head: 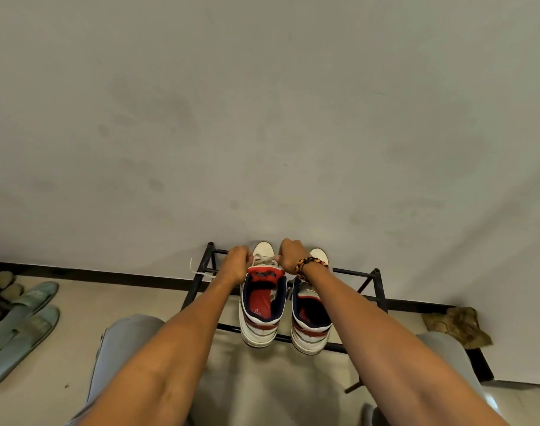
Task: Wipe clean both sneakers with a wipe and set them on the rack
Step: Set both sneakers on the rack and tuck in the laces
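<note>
Far left on the floor, grey-green slides, not task items. Black metal shoe rack stands against the wall; both sneakers sit on its top bars, toes to the wall, heels toward the person. Left hand has fingers curled and pinches the lace at the left side of the left sneaker; a loose lace end trails out over the rack's left bar. Right hand is also curled, pinching the same lace from the other side, braided wristband on the wrist; the forearm crosses over the right sneaker, hiding part of it. No wipe visible. Looks like wiping is done and this is lace tidying or tying on the placed shoe, judging by both already on the rack. Handling: sneakers likely light, upper soft-ish with padded collar, sole stiff and rubbery so it should grip the bars; the bars are thin with gaps, so a hard tug on the lace could tip or slide the shoe. Best hold for moving: heel collar or pinch at the tongue, not the laces. Laces are limp and thin, need a fingertip pinch. Crumpled brownish cloth on the floor at far right.
</note>
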